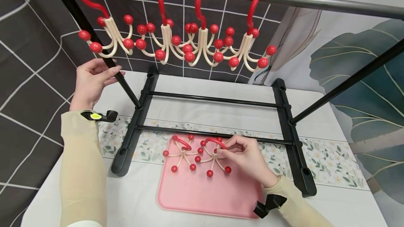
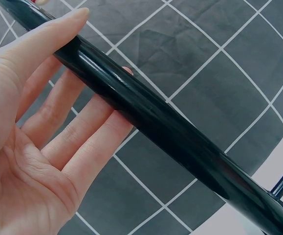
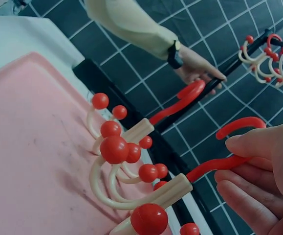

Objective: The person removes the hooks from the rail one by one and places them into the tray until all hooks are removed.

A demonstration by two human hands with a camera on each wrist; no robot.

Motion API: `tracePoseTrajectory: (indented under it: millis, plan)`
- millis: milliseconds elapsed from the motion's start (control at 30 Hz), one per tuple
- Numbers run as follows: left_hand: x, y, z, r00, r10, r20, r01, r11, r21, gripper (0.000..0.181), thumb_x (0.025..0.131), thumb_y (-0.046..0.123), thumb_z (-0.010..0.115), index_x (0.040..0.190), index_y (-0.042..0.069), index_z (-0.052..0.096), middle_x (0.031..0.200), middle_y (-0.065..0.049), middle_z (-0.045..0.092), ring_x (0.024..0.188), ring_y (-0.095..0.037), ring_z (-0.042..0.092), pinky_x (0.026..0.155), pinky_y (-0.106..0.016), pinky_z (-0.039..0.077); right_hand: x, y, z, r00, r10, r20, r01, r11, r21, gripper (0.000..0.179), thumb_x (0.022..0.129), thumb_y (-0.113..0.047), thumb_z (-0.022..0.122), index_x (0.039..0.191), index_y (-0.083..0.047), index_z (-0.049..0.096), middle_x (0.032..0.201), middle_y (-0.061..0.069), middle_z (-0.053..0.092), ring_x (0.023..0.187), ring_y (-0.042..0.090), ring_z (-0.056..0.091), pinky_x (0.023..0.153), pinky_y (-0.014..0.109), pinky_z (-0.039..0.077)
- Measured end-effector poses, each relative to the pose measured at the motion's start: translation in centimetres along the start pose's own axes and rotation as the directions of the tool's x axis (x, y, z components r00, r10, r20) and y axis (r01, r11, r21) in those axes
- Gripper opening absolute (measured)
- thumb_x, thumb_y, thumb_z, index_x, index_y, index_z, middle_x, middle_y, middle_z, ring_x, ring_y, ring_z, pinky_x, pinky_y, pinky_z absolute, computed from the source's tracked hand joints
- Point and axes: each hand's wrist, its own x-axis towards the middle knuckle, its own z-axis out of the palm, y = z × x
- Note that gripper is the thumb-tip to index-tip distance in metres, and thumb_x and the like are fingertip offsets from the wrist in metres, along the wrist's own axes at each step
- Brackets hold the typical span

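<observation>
My left hand [image 1: 89,81] grips the black side post [image 1: 127,89] of a rack, thumb on one side and fingers behind it. In the left wrist view the post [image 2: 156,115] slants across the palm. My right hand [image 1: 249,157] pinches the red hook of a multi-arm hanger [image 1: 214,157] with cream arms and red ball tips. That hanger's arms are over the pink tray [image 1: 205,195], and its hook [image 3: 207,170] runs between thumb and fingers in the right wrist view. A second such hanger [image 1: 183,152] lies on the tray to its left, untouched.
Several matching hangers [image 1: 202,41] dangle from the grey top rail [image 1: 300,0]. Two thin black crossbars [image 1: 217,99] join the rack's feet [image 1: 126,153] on the white table [image 1: 132,199]. A dark gridded cloth [image 1: 34,80] hangs behind; a leaf-patterned curtain [image 1: 356,69] is at right.
</observation>
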Motion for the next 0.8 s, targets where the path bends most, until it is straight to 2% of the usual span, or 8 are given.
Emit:
tracePoseTrajectory:
  millis: [133,267,467,600,733,800]
  plan:
    - [0.0,0.0,0.0,1.000,0.006,-0.003,-0.006,1.000,0.013,0.033,0.084,-0.004,0.081,0.116,-0.008,0.070,0.093,-0.009,0.074,0.081,-0.018,0.076,0.074,-0.026,0.060,0.1,0.3,0.3,1.000,-0.010,0.012,0.009,1.000,0.023,0.016,0.083,0.013,0.078,0.088,0.001,0.068,0.090,0.020,0.073,0.077,0.038,0.075,0.067,0.045,0.061]
    - [0.0,0.0,0.0,1.000,0.008,-0.001,-0.008,1.000,0.009,0.033,0.084,-0.005,0.080,0.116,-0.008,0.070,0.093,-0.010,0.074,0.082,-0.018,0.076,0.074,-0.026,0.060,0.1,0.5,0.6,1.000,-0.020,-0.004,0.019,0.999,-0.025,0.021,0.080,0.014,0.080,0.085,-0.003,0.069,0.089,0.015,0.074,0.076,0.036,0.075,0.066,0.037,0.062]
    - [-0.1,0.0,0.0,1.000,-0.003,0.000,0.003,1.000,0.006,0.030,0.085,-0.005,0.080,0.114,-0.005,0.072,0.095,-0.009,0.074,0.083,-0.018,0.076,0.074,-0.026,0.060,0.2,0.6,0.6,1.000,-0.020,-0.005,0.019,0.999,-0.051,0.022,0.078,0.015,0.081,0.084,-0.002,0.069,0.087,0.013,0.074,0.076,0.030,0.075,0.067,0.036,0.062]
    - [-0.1,0.0,0.0,1.000,-0.002,0.002,0.002,1.000,0.008,0.030,0.085,-0.005,0.079,0.115,-0.005,0.072,0.095,-0.009,0.075,0.083,-0.018,0.076,0.075,-0.026,0.060,0.3,0.2,0.1,1.000,0.015,-0.002,-0.015,0.999,-0.039,0.022,0.078,0.009,0.084,0.096,0.001,0.073,0.096,0.016,0.074,0.084,0.029,0.076,0.073,0.040,0.062]
    - [0.0,0.0,0.0,1.000,-0.001,0.003,0.001,1.000,0.011,0.030,0.085,-0.005,0.080,0.115,-0.004,0.072,0.096,-0.009,0.075,0.083,-0.018,0.076,0.074,-0.025,0.060,0.5,-0.8,-0.9,0.997,0.065,-0.030,-0.065,0.998,0.016,0.037,0.078,0.004,0.087,0.112,0.002,0.074,0.111,0.019,0.073,0.098,0.038,0.072,0.083,0.044,0.059]
    - [0.0,0.0,0.0,1.000,-0.004,0.000,0.004,1.000,0.010,0.030,0.085,-0.005,0.080,0.115,-0.004,0.072,0.096,-0.009,0.075,0.083,-0.018,0.076,0.074,-0.025,0.059,0.8,-1.4,-1.5,0.996,0.057,-0.065,-0.057,0.998,0.011,0.040,0.078,0.004,0.087,0.116,0.000,0.074,0.114,0.017,0.073,0.102,0.038,0.071,0.086,0.045,0.058]
